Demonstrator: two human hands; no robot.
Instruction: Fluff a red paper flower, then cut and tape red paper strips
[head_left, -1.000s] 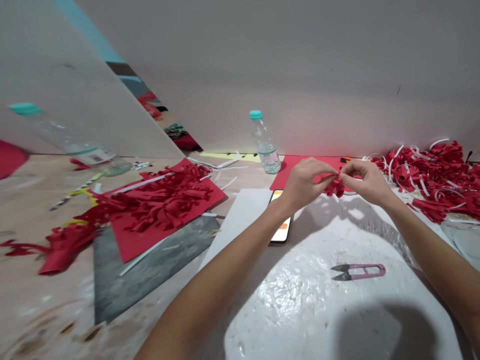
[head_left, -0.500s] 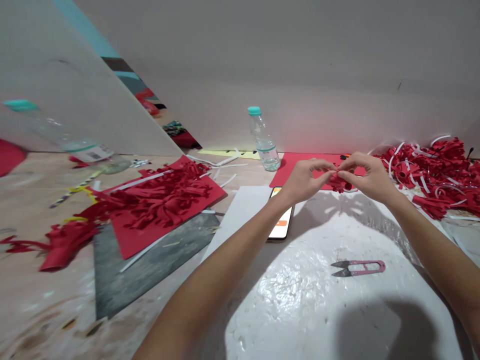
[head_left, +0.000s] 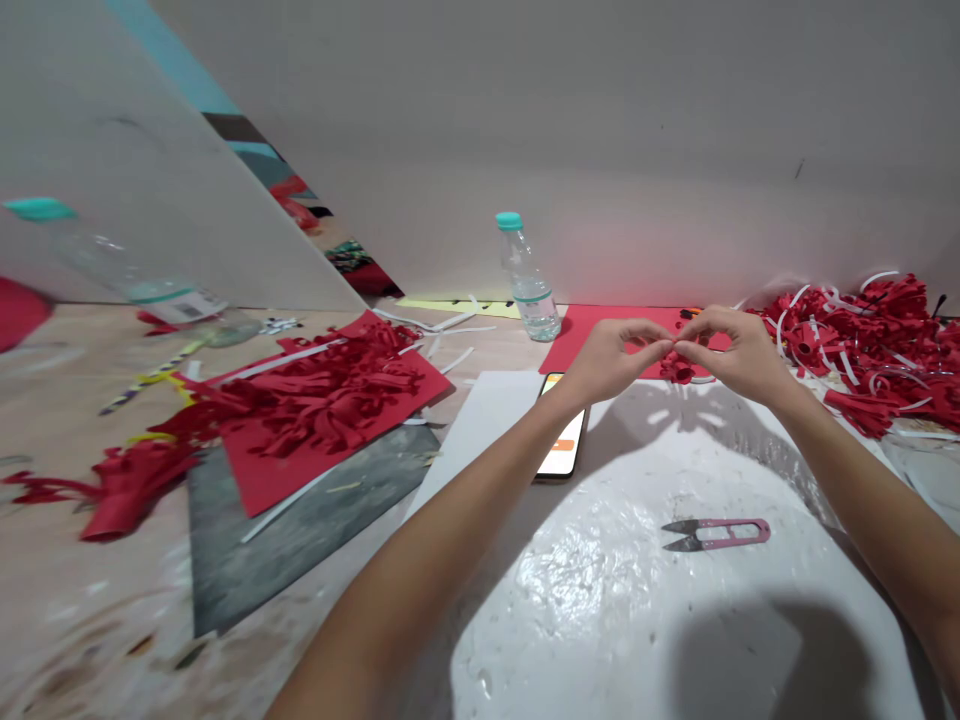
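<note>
My left hand (head_left: 609,358) and my right hand (head_left: 733,350) meet at their fingertips above the far side of the white work surface. Thumbs and forefingers are pinched together on a small red frilly piece (head_left: 678,371), which looks like foam or paper. It hangs just under the fingertips, and its upper part is hidden by them. Thread snips (head_left: 716,534) with a pink handle lie on the white surface (head_left: 592,610), nearer to me. Beside my left wrist, a phone (head_left: 559,462) with a lit screen is partly covered by my forearm.
A water bottle (head_left: 534,285) stands near the back wall. Red cut pieces with white strips (head_left: 862,345) are heaped at the right. More red pieces (head_left: 322,395) lie on a red sheet (head_left: 259,480) over a dark grey board (head_left: 300,550) at the left.
The red piece under my fingertips has turned a little and its visible part looks narrower. Both hands stay in nearly the same place, still pinching.
</note>
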